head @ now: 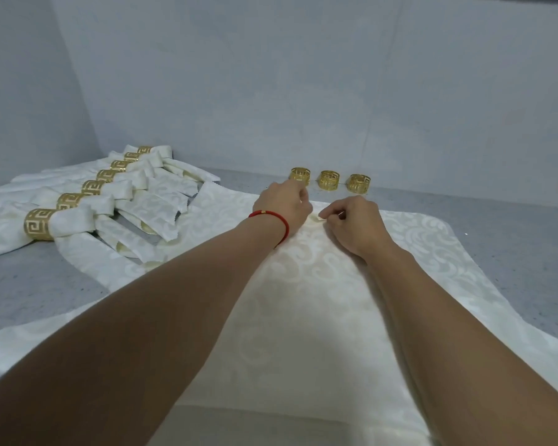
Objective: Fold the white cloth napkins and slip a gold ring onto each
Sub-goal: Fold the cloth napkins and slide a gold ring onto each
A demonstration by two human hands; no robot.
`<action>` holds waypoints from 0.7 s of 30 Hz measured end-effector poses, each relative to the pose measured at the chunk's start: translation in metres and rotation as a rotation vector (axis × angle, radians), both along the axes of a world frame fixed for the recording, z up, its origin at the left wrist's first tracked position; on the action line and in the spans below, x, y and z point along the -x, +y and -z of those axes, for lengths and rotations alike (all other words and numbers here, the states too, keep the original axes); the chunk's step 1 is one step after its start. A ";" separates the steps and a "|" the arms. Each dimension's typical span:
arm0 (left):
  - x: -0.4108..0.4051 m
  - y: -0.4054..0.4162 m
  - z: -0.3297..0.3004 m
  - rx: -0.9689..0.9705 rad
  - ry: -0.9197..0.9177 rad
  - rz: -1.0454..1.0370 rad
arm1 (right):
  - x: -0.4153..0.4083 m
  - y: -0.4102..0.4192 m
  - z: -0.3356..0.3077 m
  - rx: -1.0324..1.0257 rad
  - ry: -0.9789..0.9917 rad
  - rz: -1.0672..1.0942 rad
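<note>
1. Both hands, left hand [284,204] and right hand [355,223], pinch the far edge of the spread white napkin [303,317] with curled fingers.
2. Three loose gold rings [328,180] stand just beyond the hands.
3. Ringed napkins [87,214] lie left.

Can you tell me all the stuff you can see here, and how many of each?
Ringed napkins: seven, white with gold rings, in a row at the left.
Loose gold rings: three, gold, in a line at the far edge beyond the hands.
Flat napkin: at least one, white with a swirl pattern, spread out in the middle under the arms.
Table: one, grey speckled.
Wall: pale grey, behind the table.
Red bracelet: one, on the left wrist.
Left hand: fingers curled down on the napkin's far corner.
Right hand: fingers pinching the same corner.
</note>
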State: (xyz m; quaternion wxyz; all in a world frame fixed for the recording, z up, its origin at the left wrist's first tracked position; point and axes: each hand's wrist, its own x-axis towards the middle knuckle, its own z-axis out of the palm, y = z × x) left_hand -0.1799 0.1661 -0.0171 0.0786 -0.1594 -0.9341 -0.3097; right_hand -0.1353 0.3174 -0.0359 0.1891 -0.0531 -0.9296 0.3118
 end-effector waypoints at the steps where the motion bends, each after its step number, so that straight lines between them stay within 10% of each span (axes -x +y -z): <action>1: 0.004 0.004 0.001 0.026 0.012 -0.011 | 0.001 0.001 -0.001 -0.002 -0.007 -0.005; 12: 0.010 0.018 0.006 0.335 0.191 0.032 | 0.009 0.003 -0.002 0.105 -0.058 0.015; 21: 0.001 0.006 0.002 0.520 0.397 0.145 | 0.005 -0.005 -0.012 -0.262 -0.064 -0.041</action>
